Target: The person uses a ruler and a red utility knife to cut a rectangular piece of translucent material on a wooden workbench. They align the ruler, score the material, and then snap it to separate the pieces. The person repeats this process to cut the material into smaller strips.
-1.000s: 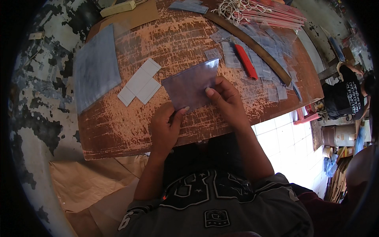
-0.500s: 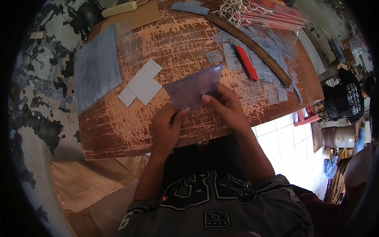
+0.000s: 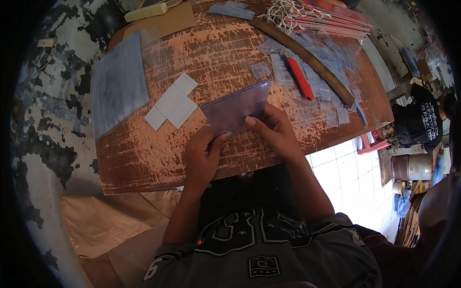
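Between my two hands a bluish see-through plastic sheet point(image 3: 236, 105) is held up, tilted, over the near part of the table. My left hand point(image 3: 204, 146) pinches its lower left corner. With the thumb on its face and the fingers behind, my right hand point(image 3: 274, 132) grips the lower right side. Left of the sheet, white card pieces point(image 3: 172, 102) with ruled lines lie on the table. A small clear plastic square point(image 3: 260, 70) lies just beyond the sheet. A red cutter knife point(image 3: 300, 78) rests to the right on scattered clear plastic pieces point(image 3: 331, 72).
A worn brown table point(image 3: 206, 53) carries a large stack of plastic sheets point(image 3: 117, 84) at left and a long curved-looking wooden strip point(image 3: 307, 60) at right. Red sticks with white strings point(image 3: 317, 21) lie at the far right. A person in black point(image 3: 418, 117) is beyond the table.
Almost nothing differs. Both hands keep the same grip on the plastic sheet, and the view has shifted very slightly.
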The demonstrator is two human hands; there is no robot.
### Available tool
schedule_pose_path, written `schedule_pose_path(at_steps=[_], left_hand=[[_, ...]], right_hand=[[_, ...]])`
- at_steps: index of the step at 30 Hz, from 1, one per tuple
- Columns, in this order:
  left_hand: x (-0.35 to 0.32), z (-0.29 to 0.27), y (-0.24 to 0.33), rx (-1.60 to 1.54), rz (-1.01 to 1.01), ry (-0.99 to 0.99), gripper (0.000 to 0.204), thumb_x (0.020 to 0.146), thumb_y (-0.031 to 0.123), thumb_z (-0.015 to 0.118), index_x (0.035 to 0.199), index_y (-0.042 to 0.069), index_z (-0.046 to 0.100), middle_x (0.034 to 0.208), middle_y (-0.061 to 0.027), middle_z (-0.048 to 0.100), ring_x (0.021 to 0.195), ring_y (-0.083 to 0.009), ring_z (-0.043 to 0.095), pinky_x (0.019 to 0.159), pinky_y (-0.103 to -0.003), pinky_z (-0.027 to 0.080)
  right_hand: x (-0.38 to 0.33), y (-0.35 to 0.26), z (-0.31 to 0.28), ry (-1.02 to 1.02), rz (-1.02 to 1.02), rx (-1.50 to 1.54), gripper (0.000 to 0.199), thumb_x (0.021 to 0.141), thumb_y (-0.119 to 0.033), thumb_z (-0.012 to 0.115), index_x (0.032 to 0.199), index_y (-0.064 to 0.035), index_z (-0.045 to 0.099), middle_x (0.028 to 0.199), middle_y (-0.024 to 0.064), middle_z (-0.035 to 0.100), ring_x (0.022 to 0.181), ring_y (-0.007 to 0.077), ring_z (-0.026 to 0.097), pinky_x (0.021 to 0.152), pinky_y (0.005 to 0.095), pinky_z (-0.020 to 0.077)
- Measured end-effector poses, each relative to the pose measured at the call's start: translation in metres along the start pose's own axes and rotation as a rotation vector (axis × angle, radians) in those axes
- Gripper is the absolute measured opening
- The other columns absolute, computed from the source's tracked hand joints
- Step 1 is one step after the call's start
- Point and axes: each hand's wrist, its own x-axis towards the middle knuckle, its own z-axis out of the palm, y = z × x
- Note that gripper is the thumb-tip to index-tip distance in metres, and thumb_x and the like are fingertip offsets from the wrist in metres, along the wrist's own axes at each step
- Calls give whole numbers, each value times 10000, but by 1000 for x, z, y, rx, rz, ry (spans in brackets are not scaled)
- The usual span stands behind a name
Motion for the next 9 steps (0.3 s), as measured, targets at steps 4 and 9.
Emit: schedule_pose_path(at_steps=[4, 9], left_hand=[[0, 0, 1, -4, 8, -1, 274, 1010, 182, 795, 907, -22, 645, 807, -150, 582, 732, -337, 598, 692, -427, 465], [0, 0, 2, -19, 0, -3, 276, 1012, 191, 791, 913, -24, 650, 813, -152, 593, 747, -351, 610, 705, -439, 471]], right_hand=[[0, -1, -1, 0, 17, -41, 338, 1101, -222, 734, 1361, -12, 678, 1235, 45, 748, 1169, 129, 681, 1044, 331, 540], [0, 0, 0, 3, 22, -19, 355, 1097, -243, 744, 1360, -14, 679, 1233, 49, 750, 1169, 135, 683, 1045, 337, 541]])
